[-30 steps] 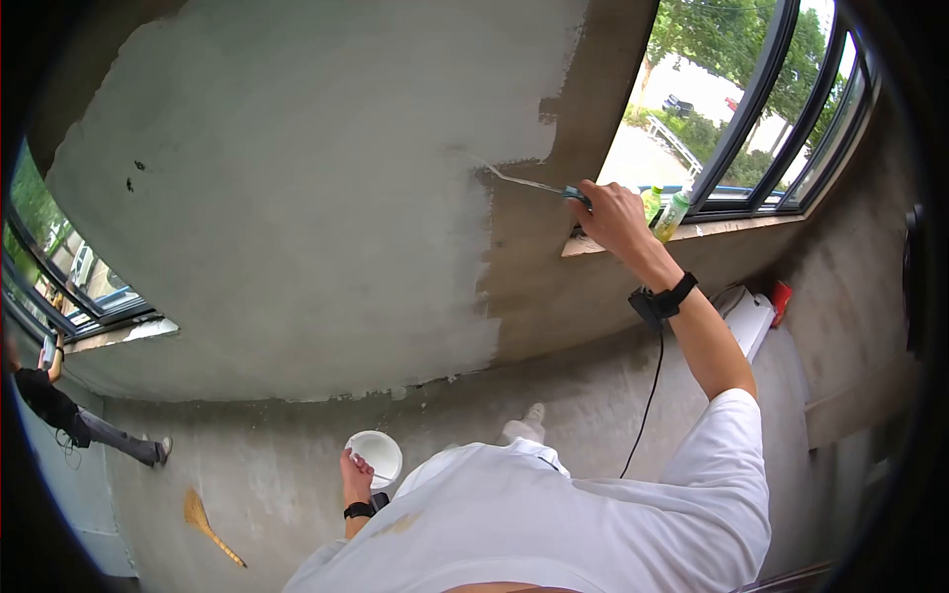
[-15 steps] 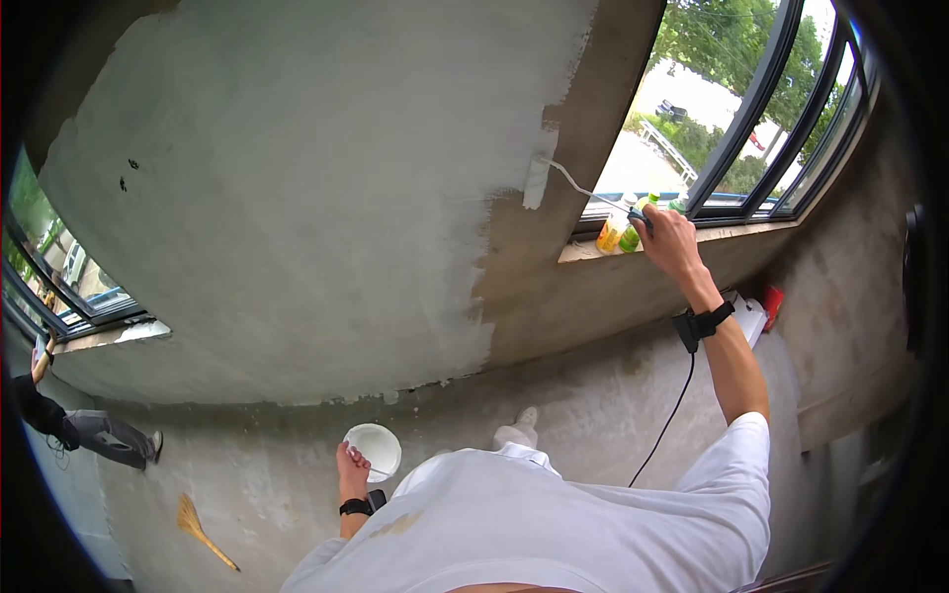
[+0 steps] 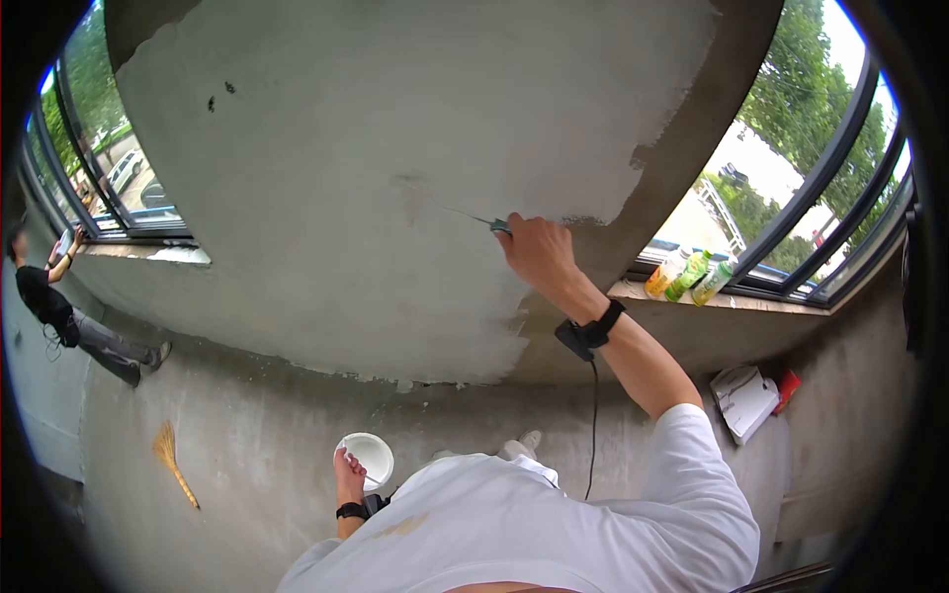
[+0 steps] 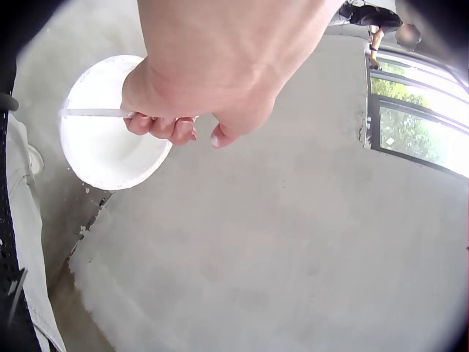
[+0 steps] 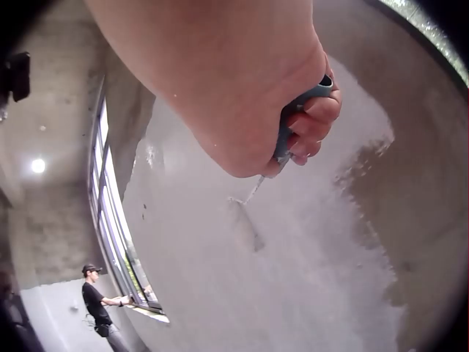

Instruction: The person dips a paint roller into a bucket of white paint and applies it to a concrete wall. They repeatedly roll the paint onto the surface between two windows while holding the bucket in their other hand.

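My right hand (image 3: 542,255) grips the blue-grey handle (image 5: 287,125) of a paint roller, fingers curled round it. The white roller head (image 5: 245,224) lies against the wall (image 5: 198,257), on its pale coated part, left of the brown uncoated strip. Down at the lower left, my left hand (image 3: 350,478) holds a white bucket (image 3: 381,457) by its handle strip (image 4: 95,112), with the fingers curled round it. White paint or coating shows inside the bucket.
Bottles (image 3: 682,277) stand on the right window sill. A person in black (image 3: 47,296) is at the left window. On the floor lie a broom (image 3: 168,457) and a white box-like item (image 3: 743,403). A cable hangs from my right wrist.
My right hand has moved left with the roller, from beside the bottles to over the pale wall. The view has shifted, showing more of both windows. The left hand still holds the bucket.
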The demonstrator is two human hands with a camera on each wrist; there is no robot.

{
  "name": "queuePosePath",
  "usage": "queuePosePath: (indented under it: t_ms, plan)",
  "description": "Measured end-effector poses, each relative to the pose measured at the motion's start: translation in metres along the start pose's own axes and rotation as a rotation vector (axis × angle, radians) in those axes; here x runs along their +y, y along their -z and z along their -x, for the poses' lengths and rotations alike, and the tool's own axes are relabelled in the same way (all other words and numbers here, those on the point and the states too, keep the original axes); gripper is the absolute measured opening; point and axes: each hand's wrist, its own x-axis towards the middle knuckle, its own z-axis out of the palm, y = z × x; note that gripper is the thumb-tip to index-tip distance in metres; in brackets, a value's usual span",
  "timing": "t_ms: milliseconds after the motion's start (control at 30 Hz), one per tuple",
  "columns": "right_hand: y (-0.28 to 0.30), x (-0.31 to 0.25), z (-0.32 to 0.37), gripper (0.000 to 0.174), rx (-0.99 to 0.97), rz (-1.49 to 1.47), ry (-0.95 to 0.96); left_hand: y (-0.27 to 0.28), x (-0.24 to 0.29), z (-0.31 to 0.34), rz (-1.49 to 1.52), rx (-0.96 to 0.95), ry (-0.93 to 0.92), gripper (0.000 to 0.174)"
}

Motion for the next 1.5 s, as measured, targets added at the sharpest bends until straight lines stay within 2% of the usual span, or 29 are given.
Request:
queuePosePath:
  t_ms: [167, 333, 400, 600, 700, 833, 1133, 1333, 1500]
  plan:
    - [-0.026, -0.068, -0.04, 0.03, 0.01, -0.021, 0.123, 0.021, -0.002, 0.015, 0.047, -0.02, -0.043, 0.03]
    - [-0.029, -0.066, -0.039, 0.03, 0.035, -0.063, 0.131, 0.025, 0.0, 0.025, 0.041, 0.0, -0.038, 0.03]
    - [-0.025, -0.047, -0.028, 0.03, 0.032, -0.042, 0.099, 0.027, -0.001, 0.02, 0.023, 0.039, -0.027, 0.036]
    - [-0.005, 0.049, 0.035, 0.029, 0.022, -0.043, -0.036, 0.014, 0.007, 0.008, -0.047, 0.042, 0.038, 0.039]
    - [0.012, 0.1, 0.074, 0.029, 0.056, 0.041, -0.122, -0.001, 0.011, 0.006, -0.062, -0.015, 0.025, 0.033]
    - [0.032, 0.162, 0.123, 0.027, 0.047, 0.153, -0.235, -0.03, 0.017, 0.004, -0.14, -0.064, 0.04, 0.034]
    - [0.067, 0.238, 0.191, 0.023, 0.093, 0.274, -0.355, -0.068, 0.025, -0.006, -0.196, -0.157, 0.028, 0.033]
    - [0.045, 0.226, 0.172, 0.025, 0.072, 0.241, -0.295, -0.077, 0.023, -0.003, -0.136, -0.152, 0.076, 0.031]
    - [0.005, 0.143, 0.12, 0.028, 0.03, 0.122, -0.233, -0.058, 0.016, -0.004, -0.086, -0.112, 0.053, 0.033]
